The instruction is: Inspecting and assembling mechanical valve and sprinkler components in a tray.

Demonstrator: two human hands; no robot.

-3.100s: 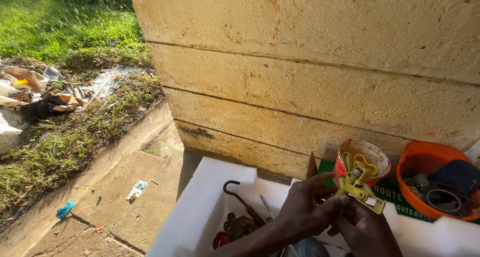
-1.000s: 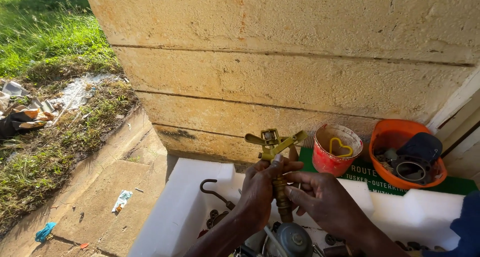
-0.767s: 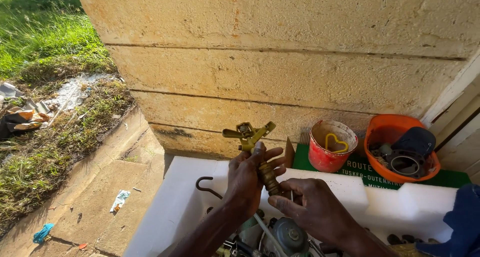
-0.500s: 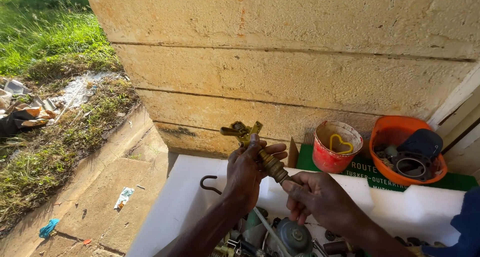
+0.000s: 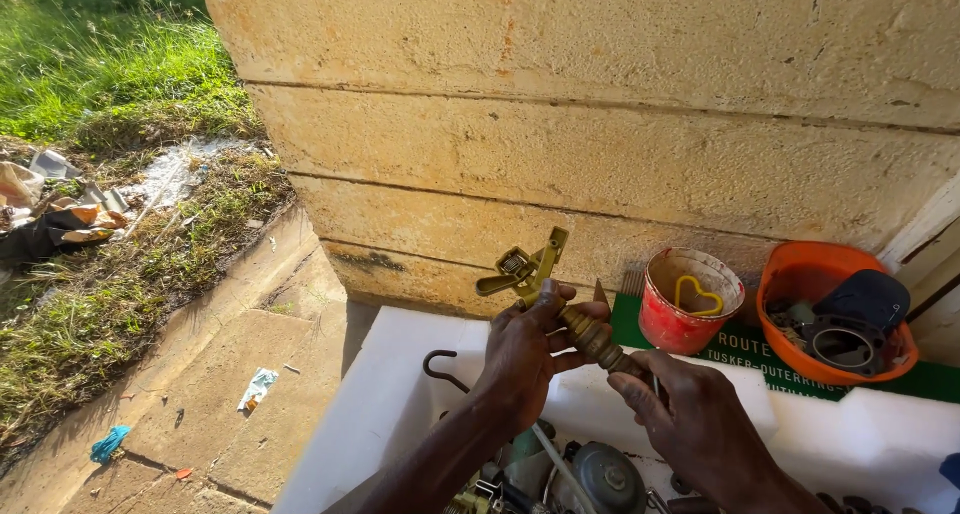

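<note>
Both hands hold a brass tap fitting (image 5: 570, 309) in front of a stone block wall. My left hand (image 5: 528, 352) grips its upper part, just under the yellow-green handle head (image 5: 525, 267). My right hand (image 5: 692, 419) holds the lower threaded end. The fitting is tilted, its head up and to the left. Below the hands lies a white foam box (image 5: 400, 404) holding dark metal parts (image 5: 600, 474) and a black hook (image 5: 440, 366).
A red cup (image 5: 685, 304) with a yellow heart-shaped piece and an orange bowl (image 5: 835, 314) of dark rings stand on a green board (image 5: 760, 349) by the wall (image 5: 600, 124). At left are a concrete path (image 5: 200, 394), litter and grass (image 5: 90, 64).
The fitting has tilted from upright to leaning left, and the hands have shifted along it. Three seconds ago the hands held a smaller piece low at the right.
</note>
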